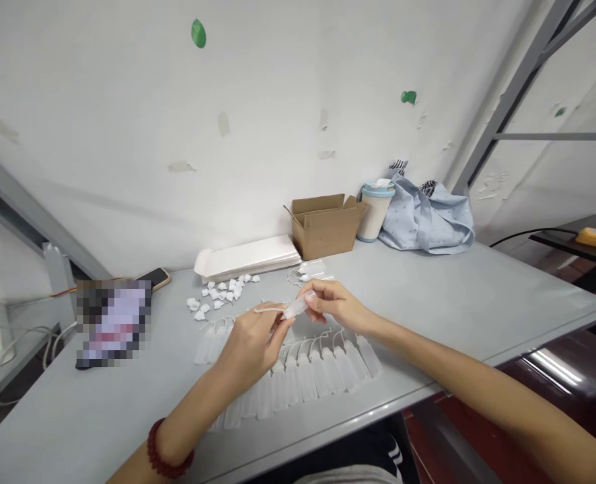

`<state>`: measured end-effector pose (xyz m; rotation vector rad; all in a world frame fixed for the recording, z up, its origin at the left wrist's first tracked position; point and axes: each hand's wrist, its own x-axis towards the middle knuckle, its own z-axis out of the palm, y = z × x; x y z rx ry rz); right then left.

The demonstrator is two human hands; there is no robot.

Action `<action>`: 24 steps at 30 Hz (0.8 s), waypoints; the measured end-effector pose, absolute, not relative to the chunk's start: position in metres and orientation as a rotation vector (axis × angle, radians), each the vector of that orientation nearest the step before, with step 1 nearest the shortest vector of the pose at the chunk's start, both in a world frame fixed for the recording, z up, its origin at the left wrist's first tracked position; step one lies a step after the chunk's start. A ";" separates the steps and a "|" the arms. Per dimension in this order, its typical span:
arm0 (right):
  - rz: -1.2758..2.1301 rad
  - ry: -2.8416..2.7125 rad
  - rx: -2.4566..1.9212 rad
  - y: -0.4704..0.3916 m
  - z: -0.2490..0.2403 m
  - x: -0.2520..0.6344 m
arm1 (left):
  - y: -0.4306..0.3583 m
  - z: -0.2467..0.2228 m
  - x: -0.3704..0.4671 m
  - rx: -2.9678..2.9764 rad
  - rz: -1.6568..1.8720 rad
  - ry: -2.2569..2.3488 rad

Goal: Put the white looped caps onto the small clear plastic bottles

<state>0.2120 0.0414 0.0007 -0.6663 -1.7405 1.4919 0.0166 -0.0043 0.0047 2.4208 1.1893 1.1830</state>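
Observation:
Both hands meet over the middle of the grey table, holding one small translucent tube point(298, 306) with a thin white string at its left end. My left hand point(255, 339) pinches the string end between thumb and fingers. My right hand point(336, 302) grips the other end of the tube. Below them lies a row of similar translucent tubes point(307, 376) with strings, and others point(211, 341) lie partly behind my left hand. Small white caps point(231, 289) are scattered behind it on the left. A few more tubes point(314, 269) rest behind my right hand.
Against the wall are a stack of white card sheets point(250, 259), an open cardboard box point(328, 232), a lidded cup point(375, 212) and a light blue bag point(424, 218). On the left lie a phone point(155, 278) and a pixelated item point(114, 323). The table point(504, 296) extends right.

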 end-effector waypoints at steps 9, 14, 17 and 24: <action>1.443 -1.795 -0.627 0.036 0.003 0.210 | -0.009 0.022 0.019 2.023 0.790 1.207; 0.936 -2.061 -0.806 0.033 0.007 0.210 | -0.010 0.022 0.020 2.095 0.754 1.216; 0.887 -2.085 -0.885 0.034 0.005 0.209 | -0.009 0.013 0.020 2.400 0.793 1.238; 1.216 -1.925 -0.860 0.036 0.005 0.212 | -0.008 0.007 0.017 2.720 0.932 1.187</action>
